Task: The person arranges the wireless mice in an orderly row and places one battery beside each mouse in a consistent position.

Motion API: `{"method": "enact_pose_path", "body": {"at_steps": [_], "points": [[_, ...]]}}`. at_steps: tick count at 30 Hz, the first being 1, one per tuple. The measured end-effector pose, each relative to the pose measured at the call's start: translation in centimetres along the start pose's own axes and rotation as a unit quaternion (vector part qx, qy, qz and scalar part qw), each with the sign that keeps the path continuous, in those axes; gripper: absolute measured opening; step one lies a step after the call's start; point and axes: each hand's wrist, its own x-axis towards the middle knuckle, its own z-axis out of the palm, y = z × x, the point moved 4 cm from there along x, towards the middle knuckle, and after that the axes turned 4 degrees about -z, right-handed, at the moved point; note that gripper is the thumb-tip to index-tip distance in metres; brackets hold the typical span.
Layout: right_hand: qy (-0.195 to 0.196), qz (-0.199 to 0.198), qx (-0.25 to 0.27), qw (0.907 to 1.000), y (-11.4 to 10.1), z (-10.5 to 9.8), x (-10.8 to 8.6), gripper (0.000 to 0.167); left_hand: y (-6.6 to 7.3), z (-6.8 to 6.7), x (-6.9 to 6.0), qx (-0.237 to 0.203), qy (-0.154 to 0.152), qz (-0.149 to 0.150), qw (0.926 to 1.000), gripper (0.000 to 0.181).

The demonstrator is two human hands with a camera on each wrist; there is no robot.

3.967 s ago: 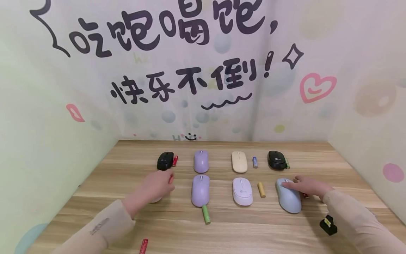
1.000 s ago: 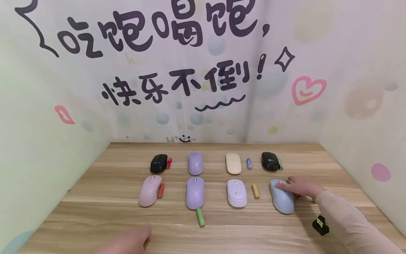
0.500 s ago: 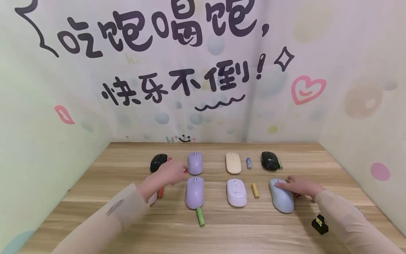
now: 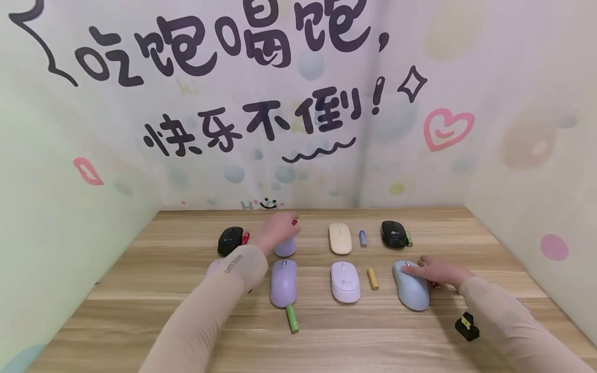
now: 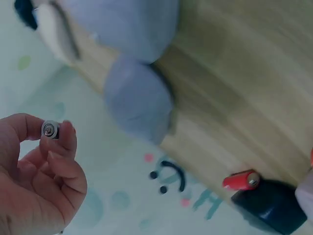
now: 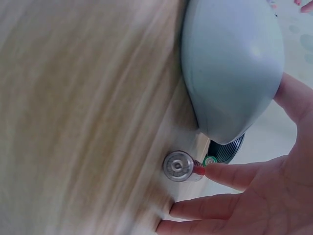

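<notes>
My left hand [image 4: 279, 227] pinches a small red battery [image 4: 295, 223] over the far purple mouse [image 4: 285, 247], covering much of it. In the left wrist view the battery's metal end [image 5: 49, 129] shows between thumb and fingers. My right hand [image 4: 440, 270] lays its thumb on the light blue mouse [image 4: 412, 290]. In the right wrist view its straight fingers reach beside another red battery [image 6: 180, 166], one fingertip touching it. The near purple mouse [image 4: 283, 284] has a green battery [image 4: 292, 318] at its front end. My left sleeve mostly hides a pink mouse.
A black mouse [image 4: 230, 241] with a red battery [image 4: 245, 238] stands far left. Further right are a cream mouse [image 4: 340, 239], blue battery [image 4: 363, 239], black mouse [image 4: 394, 234], green battery [image 4: 409, 238], white mouse [image 4: 345, 282] and yellow battery [image 4: 372, 278]. A black object [image 4: 467, 327] lies by my right sleeve.
My left hand left the pink mouse, where a red battery stayed, and went to the near edge. It has since moved forward and right with another red battery. The right hand stayed on the blue mouse.
</notes>
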Motion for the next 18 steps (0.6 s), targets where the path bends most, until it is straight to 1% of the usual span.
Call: {"method": "enact_pose_path", "body": {"at_steps": [2,5,8,9,12,15,18], "points": [[0.0,0.001,0.0,1.0,0.0,0.0,-0.1,0.096,0.0,1.2,0.8,0.019,0.005,0.0,0.9998,0.039],[0.0,0.0,-0.001,1.0,0.0,0.0,-0.1,0.096,0.4,2.7,1.6,0.035,0.002,-0.008,0.9994,0.033],[-0.002,-0.002,-0.001,1.0,-0.1,-0.1,-0.1,0.095,1.3,3.7,2.2,0.033,-0.006,-0.023,0.9992,0.033],[-0.002,-0.001,0.0,1.0,-0.1,-0.1,-0.1,0.096,1.7,4.0,2.3,0.031,-0.009,-0.025,0.9992,0.033],[-0.003,0.0,0.002,1.0,-0.1,-0.1,-0.1,0.096,2.8,4.5,2.7,0.045,-0.015,-0.028,0.9985,0.03],[0.0,-0.001,-0.001,1.0,-0.1,-0.1,-0.1,0.096,3.5,4.8,2.8,0.079,-0.018,-0.029,0.9963,0.02],[0.001,-0.001,-0.004,1.0,-0.1,0.0,-0.1,0.096,3.8,5.1,2.9,0.107,-0.021,-0.04,0.9932,0.015]]}}
